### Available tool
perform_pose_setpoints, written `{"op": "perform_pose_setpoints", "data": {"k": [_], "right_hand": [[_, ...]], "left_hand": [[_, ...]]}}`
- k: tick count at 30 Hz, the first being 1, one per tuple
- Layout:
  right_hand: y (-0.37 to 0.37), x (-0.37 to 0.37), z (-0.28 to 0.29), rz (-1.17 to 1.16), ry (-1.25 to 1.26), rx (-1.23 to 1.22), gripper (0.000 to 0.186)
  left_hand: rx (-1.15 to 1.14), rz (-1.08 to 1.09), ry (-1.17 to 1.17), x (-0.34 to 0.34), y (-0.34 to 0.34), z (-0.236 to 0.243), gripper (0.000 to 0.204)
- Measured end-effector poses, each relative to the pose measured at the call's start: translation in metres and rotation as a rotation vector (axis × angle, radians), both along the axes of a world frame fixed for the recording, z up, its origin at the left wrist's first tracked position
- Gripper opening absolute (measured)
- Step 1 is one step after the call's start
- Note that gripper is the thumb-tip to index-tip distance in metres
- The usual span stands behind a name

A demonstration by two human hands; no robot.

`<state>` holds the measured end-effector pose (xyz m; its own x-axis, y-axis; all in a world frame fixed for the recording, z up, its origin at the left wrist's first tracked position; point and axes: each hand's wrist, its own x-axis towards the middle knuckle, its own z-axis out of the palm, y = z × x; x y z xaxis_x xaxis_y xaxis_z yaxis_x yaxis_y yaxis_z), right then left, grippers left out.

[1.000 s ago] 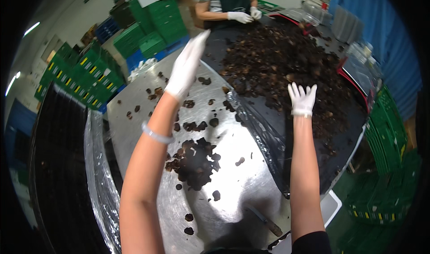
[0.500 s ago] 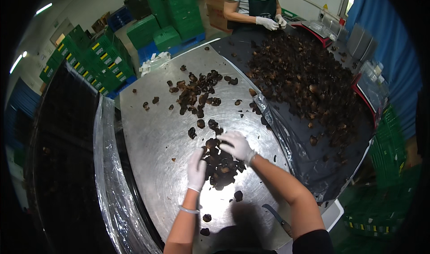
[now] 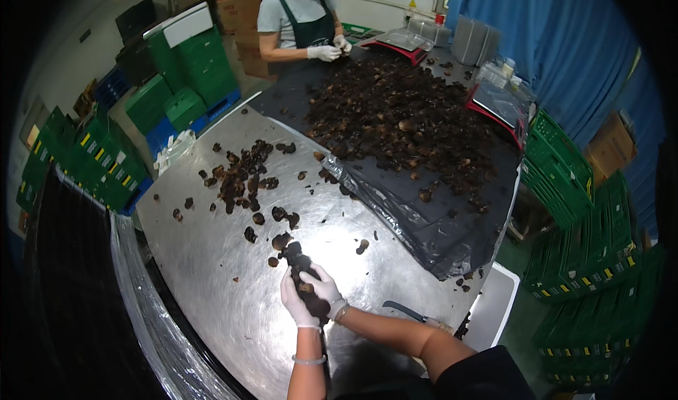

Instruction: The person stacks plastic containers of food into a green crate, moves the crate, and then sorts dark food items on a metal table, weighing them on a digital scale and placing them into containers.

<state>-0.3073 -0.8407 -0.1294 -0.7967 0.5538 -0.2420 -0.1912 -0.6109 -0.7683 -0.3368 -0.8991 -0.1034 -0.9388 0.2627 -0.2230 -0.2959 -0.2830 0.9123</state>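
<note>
Between my two white-gloved hands is a clump of dark brown mushroom pieces (image 3: 302, 273), squeezed into a long bunch above the metal table (image 3: 212, 308). My left hand (image 3: 296, 302) presses its left side, and my right hand (image 3: 322, 290) closes round its right side. Some of the fingers are hidden by the clump. A few loose mushroom pieces (image 3: 281, 242) lie just beyond the hands. Farther off on the same metal surface is a scattered pile of mushroom pieces (image 3: 244, 177).
A large mushroom heap (image 3: 395, 110) covers dark sheeting at far right, with red-edged scales (image 3: 498, 107) beside it. A co-worker (image 3: 300, 26) handles a small piece there. A curved knife (image 3: 409, 312) lies near my right forearm; a white bin (image 3: 498, 301) and green crates (image 3: 586, 252) stand right.
My hands have come together, gathering the spread mushroom pieces into one bunch between them and drawing it nearer to me. The view has swung to the right.
</note>
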Motion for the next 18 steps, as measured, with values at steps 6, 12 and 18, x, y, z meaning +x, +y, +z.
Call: {"op": "perform_pose_setpoints", "data": {"k": [6,12,18], "right_hand": [[-0.012,0.010,0.015,-0.005,0.172,-0.454,0.018],[0.240,-0.004,-0.071,-0.002,0.743,-0.622,0.031],[0.400,0.023,0.159,-0.603,0.393,-0.065,0.074]], "left_hand": [[0.070,-0.024,-0.051,-0.004,-0.012,0.006,0.037],[0.135,-0.634,-0.296,-0.005,0.200,0.144,0.049],[0.107,-0.489,0.810,-0.053,0.245,0.268,0.060]]}}
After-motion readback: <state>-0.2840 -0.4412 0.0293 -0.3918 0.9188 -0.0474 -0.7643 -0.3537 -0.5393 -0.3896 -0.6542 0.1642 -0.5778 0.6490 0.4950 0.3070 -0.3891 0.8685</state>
